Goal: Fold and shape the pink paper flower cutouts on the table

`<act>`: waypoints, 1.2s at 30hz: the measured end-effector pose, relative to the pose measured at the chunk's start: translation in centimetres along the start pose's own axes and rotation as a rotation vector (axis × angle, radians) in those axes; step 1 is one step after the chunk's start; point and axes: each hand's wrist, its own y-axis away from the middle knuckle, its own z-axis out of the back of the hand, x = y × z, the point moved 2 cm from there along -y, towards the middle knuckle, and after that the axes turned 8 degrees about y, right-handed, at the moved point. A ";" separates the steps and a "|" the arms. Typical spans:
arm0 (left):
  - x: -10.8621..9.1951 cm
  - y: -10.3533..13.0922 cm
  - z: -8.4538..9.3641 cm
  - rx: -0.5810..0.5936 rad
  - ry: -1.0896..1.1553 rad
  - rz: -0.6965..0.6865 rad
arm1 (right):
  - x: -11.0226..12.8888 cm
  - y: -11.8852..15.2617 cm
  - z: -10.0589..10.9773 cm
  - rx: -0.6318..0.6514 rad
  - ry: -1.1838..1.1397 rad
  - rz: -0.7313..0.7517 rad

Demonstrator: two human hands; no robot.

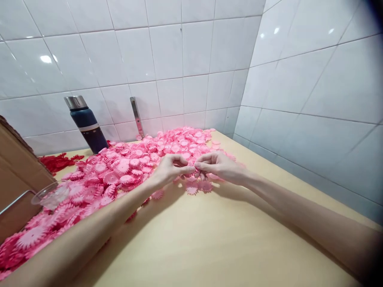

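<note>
- Both hands are up at the near edge of the heap, fingertips practically meeting. The left hand [173, 169] has thumb and fingers curled into a loose pinch; can't tell from here if anything's in it.
- Same deal with the right hand [218, 164]: fingers bent in towards the thumb, and whatever it might have hold of is too small to make out.
- The pink discs [122, 165], toothed round the edge, are heaped across the table [209, 247] from the near left to the far corner. A couple of loose discs [192, 188] lie just below the fingertips.
- Progress? I'd call it early days: loads of loose pieces, and I can't spot an obviously finished one or a separate done pile.
- Some red pieces [58, 162] sit behind on the left, near the bottle [89, 129]. That's got its metal cap on, so no clue what's inside.
- Clear plastic tub [55, 197] at the left, among the discs; its contents are a blur to me.
- Cardboard box [20, 179] beside it, and I can't see into that either.
</note>
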 end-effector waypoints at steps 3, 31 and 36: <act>0.8 1.4 -0.7 -0.096 0.088 0.021 | -1.0 0.3 -0.8 0.005 -0.081 -0.044; 2.0 6.8 -1.2 -0.255 0.299 0.033 | -1.1 1.3 -3.9 -0.014 -0.166 0.024; 2.2 7.0 -1.1 -0.314 0.329 0.041 | -1.3 1.5 -4.1 -0.010 -0.137 0.045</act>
